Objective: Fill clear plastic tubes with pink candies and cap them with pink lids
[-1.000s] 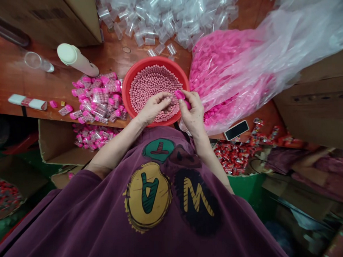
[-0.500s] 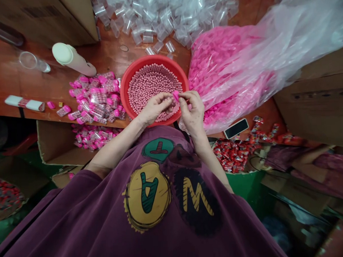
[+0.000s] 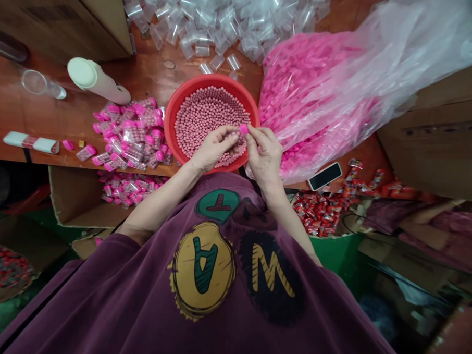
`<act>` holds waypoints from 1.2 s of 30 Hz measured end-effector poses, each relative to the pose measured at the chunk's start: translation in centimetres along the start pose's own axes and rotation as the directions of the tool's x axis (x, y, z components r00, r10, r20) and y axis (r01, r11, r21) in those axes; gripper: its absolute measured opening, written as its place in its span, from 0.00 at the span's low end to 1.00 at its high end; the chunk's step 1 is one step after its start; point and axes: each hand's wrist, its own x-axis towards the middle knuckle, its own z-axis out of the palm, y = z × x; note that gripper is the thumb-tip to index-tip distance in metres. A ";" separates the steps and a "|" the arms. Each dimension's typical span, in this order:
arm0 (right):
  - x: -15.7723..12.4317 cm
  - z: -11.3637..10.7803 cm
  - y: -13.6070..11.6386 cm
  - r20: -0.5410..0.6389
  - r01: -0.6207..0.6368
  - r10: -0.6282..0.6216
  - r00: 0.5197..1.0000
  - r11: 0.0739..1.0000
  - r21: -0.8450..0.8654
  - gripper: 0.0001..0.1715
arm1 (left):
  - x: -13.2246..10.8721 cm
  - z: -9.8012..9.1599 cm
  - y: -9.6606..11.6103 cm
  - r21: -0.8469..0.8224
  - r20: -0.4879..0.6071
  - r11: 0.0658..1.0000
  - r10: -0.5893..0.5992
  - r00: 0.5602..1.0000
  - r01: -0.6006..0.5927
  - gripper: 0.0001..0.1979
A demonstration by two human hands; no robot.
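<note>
Looking down, I see a big clear bag (image 3: 333,84) of pink caps on the right of the table (image 3: 22,110), and a red bowl (image 3: 177,107) of pink beads beside it. Over the bowl's near rim, my right hand (image 3: 265,156) pinches a pink cap (image 3: 243,128) tight between thumb and fingertips. It meets my left hand (image 3: 212,148), whose fingers curl in; I cannot tell whether they grip anything.

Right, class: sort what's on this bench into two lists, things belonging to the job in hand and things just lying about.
In the job: left hand; right hand pinching a cap; bowl of beads; empty tubes; bag of caps; filled tubes.
Lying about: phone; white bottle; glass; red packets.
</note>
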 end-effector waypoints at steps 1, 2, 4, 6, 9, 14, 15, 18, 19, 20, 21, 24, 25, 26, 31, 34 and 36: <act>-0.1 0.0 0.0 0.012 0.007 -0.007 1.000 0.999 -0.035 0.23 | 0.0 0.0 0.0 -0.016 -0.005 1.000 -0.010 1.000 0.010 0.18; -0.2 0.1 0.0 0.026 0.015 -0.014 1.000 0.998 -0.066 0.23 | -0.1 0.0 -0.1 -0.035 -0.009 0.999 -0.020 1.000 0.020 0.16; -0.5 0.2 -0.1 0.056 0.040 -0.033 0.998 0.992 -0.117 0.25 | -0.2 0.2 -0.1 -0.072 -0.025 0.997 -0.044 0.999 0.042 0.13; -0.8 0.2 -0.4 0.084 0.070 -0.058 0.995 0.987 -0.147 0.26 | -0.4 0.5 0.0 -0.098 -0.053 0.993 -0.070 0.996 0.064 0.10; -1.0 -0.1 -1.4 0.106 0.092 -0.077 0.991 0.984 -0.153 0.27 | -1.1 1.5 0.6 -0.136 -0.093 0.988 -0.086 0.992 0.073 0.06; -0.8 -0.8 -2.9 0.141 0.059 -0.043 0.989 0.992 -0.110 0.29 | -2.0 2.8 1.5 -0.158 -0.133 0.985 -0.092 0.987 0.071 0.05; -0.8 -0.9 -2.9 0.158 0.055 -0.040 0.987 0.994 -0.090 0.29 | -2.0 2.8 1.5 -0.158 -0.134 0.985 -0.094 0.986 0.073 0.05; -0.7 -1.0 -2.2 0.211 0.042 -0.043 0.976 0.999 0.011 0.27 | -1.7 1.8 1.5 -0.139 -0.128 0.986 -0.106 0.986 0.088 0.05; -0.7 -0.9 -1.8 0.215 0.023 -0.036 0.976 0.998 0.063 0.26 | -1.6 1.3 1.4 -0.124 -0.127 0.988 -0.107 0.986 0.091 0.07; -0.7 -0.8 -1.4 0.202 -0.011 -0.015 0.979 0.992 0.127 0.25 | -1.5 0.8 1.4 -0.107 -0.123 0.990 -0.103 0.987 0.090 0.08; -0.7 -0.6 -1.0 0.178 -0.059 0.023 0.984 0.978 0.201 0.26 | -1.5 0.3 1.4 -0.086 -0.114 0.993 -0.092 0.989 0.083 0.11; -0.6 0.3 -0.4 0.106 -0.227 0.201 0.974 0.880 0.417 0.32 | -1.9 -0.5 1.4 -0.003 -0.040 0.999 -0.051 0.998 0.051 0.19; -0.5 0.7 -0.5 0.094 -0.271 0.257 0.962 0.843 0.465 0.33 | -2.1 -0.6 1.3 0.027 -0.008 0.999 -0.046 0.999 0.046 0.22; -0.4 1.0 -0.7 0.091 -0.312 0.309 0.947 0.808 0.499 0.33 | -2.3 -0.5 1.2 0.056 0.024 0.997 -0.045 0.999 0.044 0.24; 0.2 2.6 -2.1 0.288 -0.505 0.439 0.851 0.533 0.679 0.38 | -3.2 0.5 0.9 0.173 0.132 0.984 -0.060 0.989 0.037 0.25; 0.1 2.7 -3.0 0.470 -0.607 0.408 0.783 0.333 0.722 0.42 | -3.6 0.9 1.3 0.269 0.146 0.963 -0.045 0.988 0.004 0.21; -0.1 2.4 -3.7 0.515 -0.627 0.378 0.770 0.295 0.721 0.40 | -4.0 1.1 2.1 0.343 0.165 0.939 -0.023 0.986 -0.035 0.16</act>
